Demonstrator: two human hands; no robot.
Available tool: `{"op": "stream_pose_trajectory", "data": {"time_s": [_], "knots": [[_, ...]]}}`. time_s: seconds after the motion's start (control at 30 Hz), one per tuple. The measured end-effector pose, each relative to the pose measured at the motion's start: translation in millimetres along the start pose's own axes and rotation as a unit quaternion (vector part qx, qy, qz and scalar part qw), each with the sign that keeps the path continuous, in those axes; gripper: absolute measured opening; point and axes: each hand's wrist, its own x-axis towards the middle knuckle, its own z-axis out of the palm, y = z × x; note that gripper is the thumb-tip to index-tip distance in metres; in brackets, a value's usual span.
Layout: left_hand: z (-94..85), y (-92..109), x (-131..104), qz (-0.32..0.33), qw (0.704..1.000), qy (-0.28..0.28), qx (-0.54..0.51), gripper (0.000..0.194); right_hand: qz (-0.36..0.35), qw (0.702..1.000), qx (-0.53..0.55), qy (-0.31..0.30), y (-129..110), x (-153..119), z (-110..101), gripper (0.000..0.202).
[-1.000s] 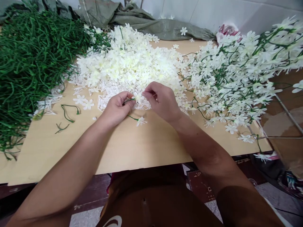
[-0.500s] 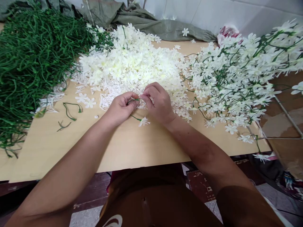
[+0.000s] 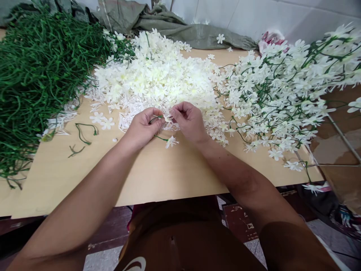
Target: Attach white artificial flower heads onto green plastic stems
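My left hand [image 3: 145, 127] pinches a green stem [image 3: 155, 118] near the table's middle. Below its fingertips a second tip of green stem sticks out, with a white flower [image 3: 171, 142] on its end. Close on the right, my right hand [image 3: 190, 121] has thumb and forefinger pressed together at a small white flower [image 3: 167, 119] beside the stem tip. Both hands are over the front edge of a heap of loose white flowers [image 3: 166, 79]. Thin white pieces [image 3: 128, 116] lie by my left hand.
Green stems [image 3: 50, 64] are piled at the left. Stemmed white flowers [image 3: 276, 94] spread over the right side. Loose stems [image 3: 84, 133] lie on the wooden table [image 3: 158, 177]. Grey-green cloth [image 3: 186, 34] runs along the back, before a tiled wall.
My right hand has shifted slightly down and right, away from my left fingertips. A small white flower now shows between the two hands. My left hand has barely moved.
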Motion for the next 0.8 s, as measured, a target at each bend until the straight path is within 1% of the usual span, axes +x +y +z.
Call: {"op": "stream_pose_trajectory", "data": {"time_s": [0.1,0.17,0.27,0.33,0.47,0.6,0.8], "knots": [[-0.7,-1,0,-0.004,1.000,-0.009,-0.007,0.018,-0.021,0.999,-0.033,-0.005,-1,-1,0,0.045],[-2.1,-1,-1,-0.005,1.000,-0.019,-0.009,0.018,-0.051,0.995,-0.085,-0.003,-2,-3,-1,0.039],[-5.0,0,-2,-0.010,0.999,-0.035,-0.030,0.022,-0.123,0.976,-0.180,0.005,-6,-6,-3,0.026],[-6.6,1,-4,-0.017,0.997,-0.050,-0.050,0.027,-0.161,0.960,-0.229,0.009,-8,-7,-5,0.021],[-7.5,3,-5,-0.026,0.995,-0.074,-0.063,0.035,-0.191,0.939,-0.287,0.011,-9,-9,-5,0.021],[-5.9,5,-4,-0.047,0.995,-0.045,-0.077,0.031,-0.219,0.929,-0.297,-0.009,-7,-10,-3,0.019],[-6.2,13,-2,-0.090,0.992,0.013,-0.088,0.026,-0.229,0.934,-0.266,-0.069,-6,-11,-3,0.013]]}}
